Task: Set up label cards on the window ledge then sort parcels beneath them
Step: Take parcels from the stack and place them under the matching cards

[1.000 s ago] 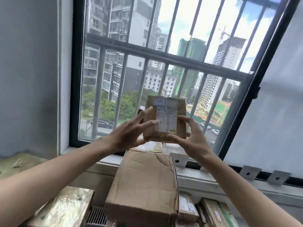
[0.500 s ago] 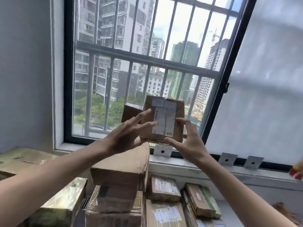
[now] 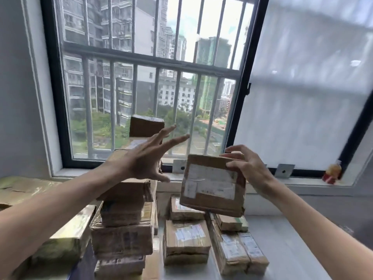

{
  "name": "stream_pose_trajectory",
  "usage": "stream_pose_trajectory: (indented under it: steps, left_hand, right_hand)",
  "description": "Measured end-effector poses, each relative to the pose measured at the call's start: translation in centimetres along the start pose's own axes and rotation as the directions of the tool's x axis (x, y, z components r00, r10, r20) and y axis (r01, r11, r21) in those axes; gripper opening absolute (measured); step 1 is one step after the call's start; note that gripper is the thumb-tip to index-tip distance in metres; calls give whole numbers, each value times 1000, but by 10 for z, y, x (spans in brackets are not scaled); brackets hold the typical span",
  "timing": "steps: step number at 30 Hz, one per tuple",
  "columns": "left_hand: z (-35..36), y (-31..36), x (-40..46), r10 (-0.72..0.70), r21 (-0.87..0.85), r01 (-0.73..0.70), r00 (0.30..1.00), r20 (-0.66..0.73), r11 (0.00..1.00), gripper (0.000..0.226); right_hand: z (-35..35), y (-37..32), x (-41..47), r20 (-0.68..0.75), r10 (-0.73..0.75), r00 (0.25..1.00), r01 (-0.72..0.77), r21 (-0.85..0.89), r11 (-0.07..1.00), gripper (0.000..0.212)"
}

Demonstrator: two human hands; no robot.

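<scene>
One creased, white-labelled parcel [image 3: 212, 190] tilts in the right grip [image 3: 249, 170]; left hand [image 3: 141, 160] spread, label print blurred.

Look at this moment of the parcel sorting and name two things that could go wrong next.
1. The right hand alone grips the labelled cardboard parcel by one upper corner, and it hangs tilted; it may slip and drop onto the parcels below.
2. The open left hand hovers beside the tall parcel stack, topped by a small dark box; a knock might topple it.
</scene>
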State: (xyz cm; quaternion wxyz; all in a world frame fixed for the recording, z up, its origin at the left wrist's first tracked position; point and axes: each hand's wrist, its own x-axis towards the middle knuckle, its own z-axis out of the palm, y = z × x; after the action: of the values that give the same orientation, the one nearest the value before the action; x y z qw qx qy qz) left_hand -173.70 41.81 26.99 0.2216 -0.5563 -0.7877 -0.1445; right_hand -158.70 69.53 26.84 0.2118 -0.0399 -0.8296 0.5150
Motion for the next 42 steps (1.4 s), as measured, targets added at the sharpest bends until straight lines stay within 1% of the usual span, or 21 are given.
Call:
stream_pose_trajectory:
  steps: [2, 3, 6, 10, 12, 17, 20, 22, 23, 24, 26, 27, 28, 30, 31, 33, 36, 39, 42]
  left_hand:
    - [4, 20, 3, 8, -9, -7, 985, 175, 1000, 134]
    - [9, 28, 5, 34, -40, -26, 974, 222, 999, 137]
    - [33, 45, 7, 121, -171, -79, 960, 253, 982, 145]
    - [59, 49, 8, 176, -165, -138, 954, 243, 977, 150]
    - [64, 48, 11, 170, -139, -137, 951, 258, 981, 149]
    - [79, 37, 22, 131, -111, -98, 929, 347, 989, 151]
    - [93, 34, 30, 73, -90, -39, 910, 408, 995, 153]
    - [106, 39, 36, 41, -60, -16, 896, 443, 998, 153]
    - [113, 44, 41, 40, -56, -16, 888, 457, 998, 153]
    - [122, 49, 46, 42, -56, -17, 879, 475, 998, 152]
    - [138, 59, 58, 41, -50, -17, 852, 522, 999, 152]
    - [146, 62, 63, 34, -44, -13, 837, 547, 999, 152]
    - [153, 64, 68, 29, -43, -5, 818, 574, 999, 151]
    - [165, 68, 76, 29, -66, 17, 770, 637, 998, 150]
    - [169, 69, 80, 31, -78, 29, 746, 666, 997, 148]
    - [173, 73, 89, 34, -87, 39, 708, 705, 995, 144]
    - [175, 79, 107, 33, -84, 41, 690, 723, 996, 140]
    - [180, 92, 125, 19, -88, 68, 677, 735, 994, 138]
    - [189, 112, 142, 10, -109, 101, 689, 725, 989, 135]
  right_hand:
    - [-7, 2, -10, 52, 16, 998, -13, -65, 998, 18]
    - [-9, 3, -13, 60, 26, 998, -21, -70, 997, 14]
    - [-9, 8, -19, 74, 34, 997, -28, -71, 997, 15]
    - [-8, 21, -16, 87, 75, 993, -71, -52, 996, 16]
    - [-7, 29, -11, 92, 89, 992, -87, -23, 996, 15]
    - [-4, 49, 8, 75, 140, 987, -143, 34, 989, 16]
    - [-3, 58, 17, 70, 170, 983, -174, 50, 983, 15]
    - [-3, 70, 18, 26, 215, 976, -216, 59, 975, 15]
    - [-3, 77, 16, -9, 238, 971, -238, 18, 971, 21]
    - [-6, 86, 13, -43, 255, 966, -257, -77, 963, 33]
    - [-17, 102, 1, -48, 258, 965, -258, -339, 905, 69]
    - [-24, 110, -4, -7, 252, 968, -231, -431, 873, 89]
    - [-30, 117, -10, 50, 259, 965, -204, -481, 853, 105]
    - [-39, 127, -18, 168, 330, 929, -195, -537, 820, 130]
    - [-41, 132, -20, 215, 373, 903, -191, -577, 794, 138]
    - [-42, 141, -23, 276, 429, 860, -149, -669, 728, 146]
    - [-47, 154, -21, 324, 466, 823, -73, -753, 654, 151]
    - [-66, 168, -19, 326, 441, 836, -28, -778, 627, 152]
    - [-98, 176, -19, 354, 377, 856, 50, -782, 621, 143]
